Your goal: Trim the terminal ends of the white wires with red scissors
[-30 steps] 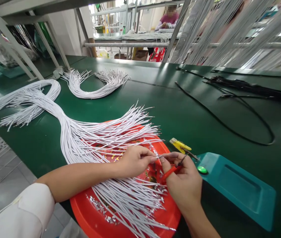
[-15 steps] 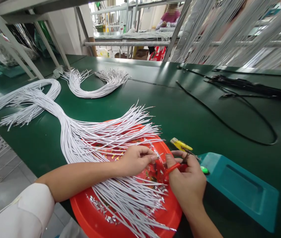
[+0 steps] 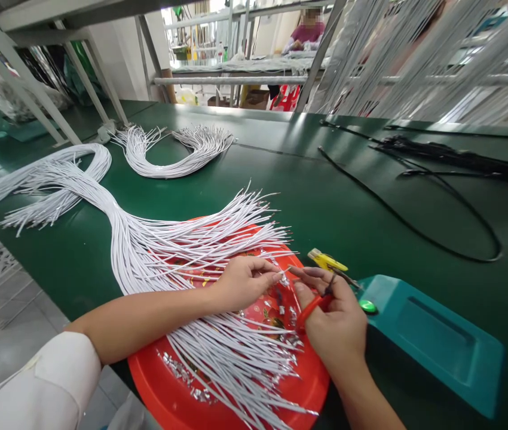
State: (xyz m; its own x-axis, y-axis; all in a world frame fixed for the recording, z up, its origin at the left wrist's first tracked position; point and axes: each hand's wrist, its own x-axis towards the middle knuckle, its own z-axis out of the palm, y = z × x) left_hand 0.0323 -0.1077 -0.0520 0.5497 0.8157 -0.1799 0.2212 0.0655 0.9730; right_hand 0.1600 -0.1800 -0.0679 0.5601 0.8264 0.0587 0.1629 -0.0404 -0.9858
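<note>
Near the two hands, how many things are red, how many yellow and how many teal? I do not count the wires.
Red: 2, the tray and the snips in the right hand
Yellow: 1, the cutter
Teal: 1, the box
Total: 4

The white wires [image 3: 155, 251] have smooth plastic sleeves, and the red tray [image 3: 164, 394] is glossy plastic strewn with shiny metallic scraps [image 3: 177, 373]. The green bench top [image 3: 326, 203] has a dull sheen; the teal box [image 3: 437, 340] and the handle of the red snips [image 3: 310, 307] look plastic.
</note>
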